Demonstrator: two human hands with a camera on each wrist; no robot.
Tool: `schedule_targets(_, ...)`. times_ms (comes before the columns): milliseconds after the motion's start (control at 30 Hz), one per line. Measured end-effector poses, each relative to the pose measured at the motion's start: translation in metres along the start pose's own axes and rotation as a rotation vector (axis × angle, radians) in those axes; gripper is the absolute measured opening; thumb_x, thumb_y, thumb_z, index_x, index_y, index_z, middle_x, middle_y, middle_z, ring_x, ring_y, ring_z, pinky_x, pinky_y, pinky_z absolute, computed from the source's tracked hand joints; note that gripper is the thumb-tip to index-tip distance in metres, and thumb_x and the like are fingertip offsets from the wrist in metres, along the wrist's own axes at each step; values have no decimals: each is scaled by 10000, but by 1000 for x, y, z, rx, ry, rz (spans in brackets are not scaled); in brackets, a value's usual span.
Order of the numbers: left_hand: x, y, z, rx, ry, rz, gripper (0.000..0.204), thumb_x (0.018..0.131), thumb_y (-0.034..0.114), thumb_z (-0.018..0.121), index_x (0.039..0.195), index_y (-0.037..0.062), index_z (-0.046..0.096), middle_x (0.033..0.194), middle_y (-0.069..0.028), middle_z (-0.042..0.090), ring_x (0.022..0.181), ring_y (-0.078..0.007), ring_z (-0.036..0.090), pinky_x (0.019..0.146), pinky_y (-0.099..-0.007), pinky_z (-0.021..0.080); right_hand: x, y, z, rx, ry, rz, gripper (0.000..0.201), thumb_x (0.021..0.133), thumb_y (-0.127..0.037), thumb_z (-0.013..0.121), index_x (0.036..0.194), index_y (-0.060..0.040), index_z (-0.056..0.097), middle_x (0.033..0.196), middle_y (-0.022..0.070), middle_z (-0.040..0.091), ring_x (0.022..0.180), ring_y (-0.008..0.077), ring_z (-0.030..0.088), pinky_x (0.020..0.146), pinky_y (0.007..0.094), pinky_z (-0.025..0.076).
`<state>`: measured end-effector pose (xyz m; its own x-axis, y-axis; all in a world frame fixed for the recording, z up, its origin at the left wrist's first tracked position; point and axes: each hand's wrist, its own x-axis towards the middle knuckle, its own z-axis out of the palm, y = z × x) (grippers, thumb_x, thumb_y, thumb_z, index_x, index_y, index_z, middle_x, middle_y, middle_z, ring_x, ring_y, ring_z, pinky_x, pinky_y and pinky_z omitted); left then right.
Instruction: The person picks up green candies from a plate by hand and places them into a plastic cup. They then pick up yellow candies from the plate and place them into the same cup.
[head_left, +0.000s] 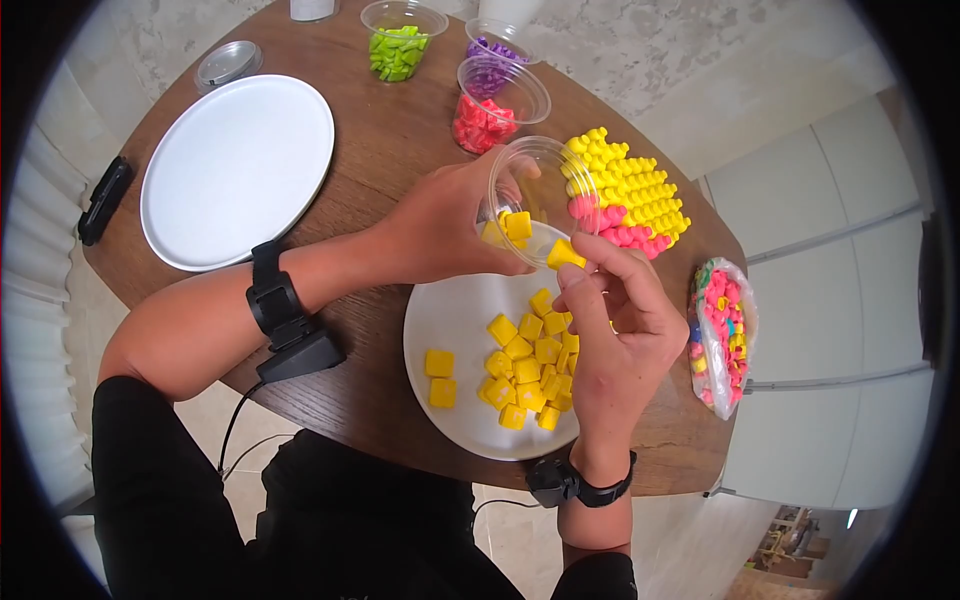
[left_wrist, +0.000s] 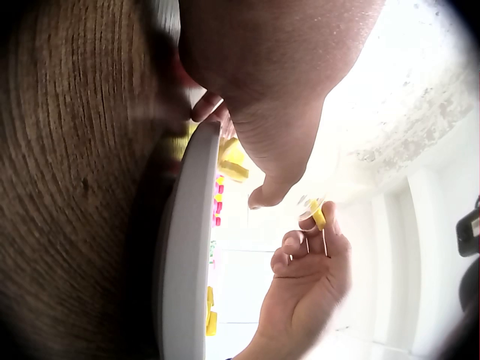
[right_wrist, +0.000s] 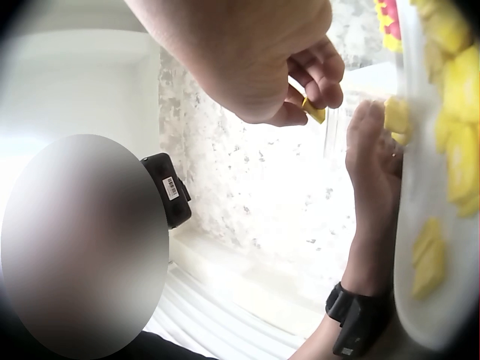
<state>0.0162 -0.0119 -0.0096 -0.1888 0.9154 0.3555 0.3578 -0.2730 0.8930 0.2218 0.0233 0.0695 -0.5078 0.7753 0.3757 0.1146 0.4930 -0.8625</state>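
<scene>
My left hand [head_left: 450, 222] grips a clear plastic cup [head_left: 543, 165], tilted over a white plate [head_left: 432, 308]. A few yellow square pieces [head_left: 518, 225] lie inside the cup. Between thumb and fingertips, my right hand [head_left: 632, 335] pinches a single yellow piece [head_left: 566, 254] right at the cup's rim. Its other fingers curl loosely, as the right wrist view also shows with the pinched piece [right_wrist: 315, 114]. Below, on the plate, several more yellow square pieces [head_left: 526, 370] form a loose pile, with two of them [head_left: 440, 378] off to the left.
A white plate [head_left: 238, 170] stands at the left beside a round lid [head_left: 228, 64]. Cups of green [head_left: 398, 55], red [head_left: 485, 122] and purple pieces [head_left: 497, 50] stand at the back. Yellow and pink knobbed pieces [head_left: 630, 190] and a bag of colourful pieces [head_left: 722, 335] are at the right.
</scene>
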Motion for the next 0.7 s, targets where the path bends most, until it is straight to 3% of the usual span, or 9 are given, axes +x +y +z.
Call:
schedule_targets(133, 0, 0, 0, -2, 0, 1, 906, 711, 120, 991, 1482, 25, 525, 1230, -27, 665, 1044, -88, 611, 973, -274, 542, 0, 1, 1, 24, -9, 0, 267, 900, 59, 788, 1164, 16, 788, 947, 17, 651, 814, 52, 612, 642, 201, 485)
schedule_targets(200, 1, -1, 0, 3, -1, -6, 907, 711, 123, 991, 1483, 24, 525, 1229, -27, 663, 1045, -88, 609, 975, -273, 540, 0, 3, 1, 17, -15, -38, 282, 921, 63, 741, 1201, 54, 768, 982, 44, 692, 758, 95, 676, 635, 210, 501)
schedule_targets(433, 0, -1, 0, 34, 3, -5, 911, 711, 125, 986, 1488, 22, 523, 1225, -23, 659, 1037, -85, 602, 976, -266, 537, 0, 1, 2, 29, -39, 3, 296, 895, 67, 788, 1183, 0, 773, 993, 27, 646, 804, 54, 649, 625, 201, 485)
schedule_targets(600, 0, -1, 0, 20, -2, -8, 918, 706, 124, 985, 1492, 21, 521, 1223, -23, 658, 1052, -84, 609, 981, -272, 538, 0, 0, 2, 27, -45, 3, 301, 896, 78, 747, 1195, 47, 757, 1010, 44, 674, 784, 88, 660, 679, 229, 559)
schedule_targets(700, 0, -2, 0, 22, 1, 7, 925, 703, 123, 985, 1495, 20, 520, 1223, -21, 658, 1059, -83, 612, 981, -275, 539, 0, 3, 2, 39, -56, -8, 300, 894, 55, 796, 1184, -20, 773, 1003, 21, 646, 805, 49, 651, 614, 194, 475)
